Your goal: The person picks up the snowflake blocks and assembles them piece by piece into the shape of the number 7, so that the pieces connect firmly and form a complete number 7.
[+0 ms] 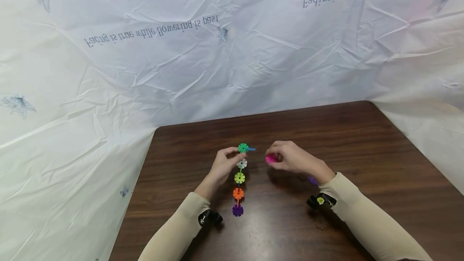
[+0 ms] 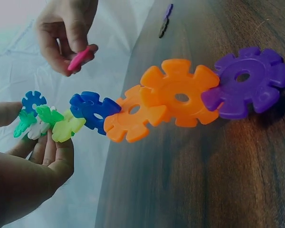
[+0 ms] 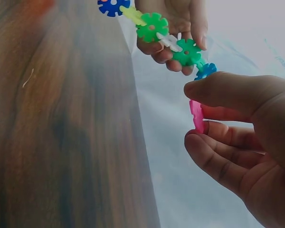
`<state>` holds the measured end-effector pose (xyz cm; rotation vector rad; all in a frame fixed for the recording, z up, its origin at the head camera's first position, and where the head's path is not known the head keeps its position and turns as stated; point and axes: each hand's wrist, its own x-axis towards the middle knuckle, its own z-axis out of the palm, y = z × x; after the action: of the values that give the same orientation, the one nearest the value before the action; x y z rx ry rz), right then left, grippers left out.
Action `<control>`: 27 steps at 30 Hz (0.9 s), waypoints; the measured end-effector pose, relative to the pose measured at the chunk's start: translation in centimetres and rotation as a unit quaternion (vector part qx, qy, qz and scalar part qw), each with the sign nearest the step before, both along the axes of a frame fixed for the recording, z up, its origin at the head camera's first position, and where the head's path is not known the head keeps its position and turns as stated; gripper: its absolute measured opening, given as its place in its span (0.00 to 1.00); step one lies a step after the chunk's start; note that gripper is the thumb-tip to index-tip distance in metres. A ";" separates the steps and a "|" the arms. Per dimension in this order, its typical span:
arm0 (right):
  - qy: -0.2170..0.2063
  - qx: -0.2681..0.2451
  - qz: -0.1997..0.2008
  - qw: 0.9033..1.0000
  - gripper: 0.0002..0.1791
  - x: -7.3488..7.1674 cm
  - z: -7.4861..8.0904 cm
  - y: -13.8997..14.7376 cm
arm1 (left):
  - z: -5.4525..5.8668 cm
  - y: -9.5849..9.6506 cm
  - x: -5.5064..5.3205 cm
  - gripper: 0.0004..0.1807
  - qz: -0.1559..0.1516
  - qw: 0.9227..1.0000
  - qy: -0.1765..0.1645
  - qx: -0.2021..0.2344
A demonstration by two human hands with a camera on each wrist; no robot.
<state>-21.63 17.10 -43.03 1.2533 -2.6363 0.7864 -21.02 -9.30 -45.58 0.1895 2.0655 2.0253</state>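
My left hand [image 1: 222,165] pinches the upper end of a chain of interlocking notched plastic discs near its green disc [image 1: 243,148]. A blue disc [image 1: 251,149] sticks out from that end toward the right hand. Down the chain come white [image 1: 242,163], yellow-green [image 1: 239,178] and orange [image 1: 238,193] discs, with a purple disc [image 2: 249,80] at the bottom end. My right hand [image 1: 294,157] holds a single pink disc [image 3: 196,116] between thumb and fingers. In the head view a gap separates the pink disc from the blue one.
On the brown wooden table [image 1: 195,136], a loose purple disc [image 1: 313,180] lies under the right wrist. Beside it is a dark disc [image 2: 164,27]. White printed sheeting [image 1: 232,63] hangs behind the table and at its sides. Each wrist wears a black camera.
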 end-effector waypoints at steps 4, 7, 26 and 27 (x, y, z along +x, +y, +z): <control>-0.003 -0.004 -0.015 1.000 0.11 -0.2 0.3 -0.4 | -0.2 0.1 -0.1 0.19 0.000 1.000 0.011 -0.003; -0.001 -0.009 -0.019 1.000 0.12 -0.3 0.3 -0.6 | -0.4 0.1 -0.2 0.18 -0.004 1.000 0.015 0.002; 0.026 -0.059 -0.029 0.998 0.13 -0.6 -0.1 -1.6 | -0.4 0.4 0.3 0.14 -0.010 0.999 0.027 0.022; 0.024 -0.061 -0.029 0.997 0.13 -0.5 0.0 -1.6 | -0.4 0.4 0.3 0.14 -0.011 0.999 0.028 0.022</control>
<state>-22.18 15.47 -43.07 1.1446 -2.5329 0.8807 -20.67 -8.89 -45.96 0.2773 2.0434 2.0766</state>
